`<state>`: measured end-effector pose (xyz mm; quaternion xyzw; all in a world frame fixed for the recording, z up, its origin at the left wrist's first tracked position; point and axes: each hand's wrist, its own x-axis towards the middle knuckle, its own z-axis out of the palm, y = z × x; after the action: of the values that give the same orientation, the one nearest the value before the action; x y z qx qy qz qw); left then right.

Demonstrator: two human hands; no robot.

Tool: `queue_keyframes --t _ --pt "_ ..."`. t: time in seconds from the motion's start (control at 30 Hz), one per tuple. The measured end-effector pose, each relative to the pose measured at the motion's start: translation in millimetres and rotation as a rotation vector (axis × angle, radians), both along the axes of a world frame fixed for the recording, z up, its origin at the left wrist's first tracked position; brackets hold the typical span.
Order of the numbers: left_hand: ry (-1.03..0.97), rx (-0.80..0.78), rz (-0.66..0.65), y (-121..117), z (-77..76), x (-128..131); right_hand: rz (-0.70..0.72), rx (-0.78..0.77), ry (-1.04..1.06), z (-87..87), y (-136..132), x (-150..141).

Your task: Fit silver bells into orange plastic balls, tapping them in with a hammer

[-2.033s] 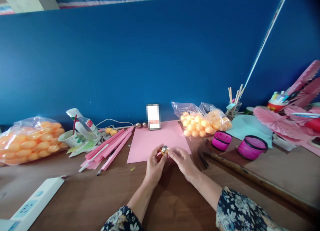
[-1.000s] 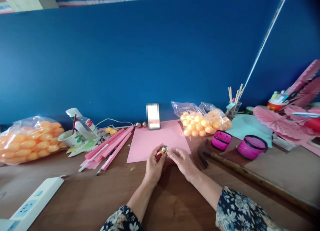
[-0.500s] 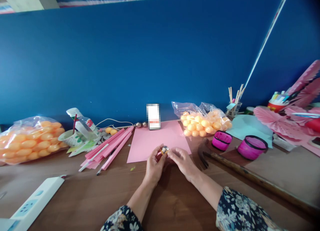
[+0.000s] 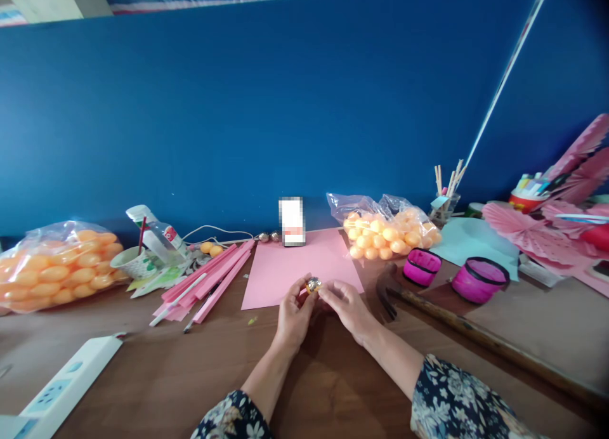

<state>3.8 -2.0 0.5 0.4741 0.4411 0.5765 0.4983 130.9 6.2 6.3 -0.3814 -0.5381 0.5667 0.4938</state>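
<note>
Between my two hands is a small shiny, silver-coloured ball (image 4: 314,283) with an orange-gold lower edge, held just over the near edge of a pink paper sheet (image 4: 295,264). My left hand (image 4: 294,312) is closed, gripping the ball's left side between thumb and fingers. From the other side, the fingertips of my right hand (image 4: 349,307) pinch at the ball's right edge. The underside of the ball is hidden by my fingers. Two similar shiny balls (image 4: 269,237) lie behind the sheet, beside an upright phone-like object (image 4: 292,222) that is blurred out.
Left are a bag of orange balls (image 4: 52,271), a paper cup (image 4: 130,263), a bottle (image 4: 159,236), pink strips (image 4: 216,274) and a power strip (image 4: 71,382). Right are another bag of balls (image 4: 380,236), a hammer-like tool (image 4: 457,325), magenta rings (image 4: 478,280) and folded pink paper (image 4: 523,233).
</note>
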Motion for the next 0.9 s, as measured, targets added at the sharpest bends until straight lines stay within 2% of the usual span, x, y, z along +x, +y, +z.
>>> queue_keyframes --t 0.9 --pt "-0.064 -0.042 -0.001 -1.5 4.8 1.1 -0.008 0.005 -0.045 1.5 0.8 1.1"
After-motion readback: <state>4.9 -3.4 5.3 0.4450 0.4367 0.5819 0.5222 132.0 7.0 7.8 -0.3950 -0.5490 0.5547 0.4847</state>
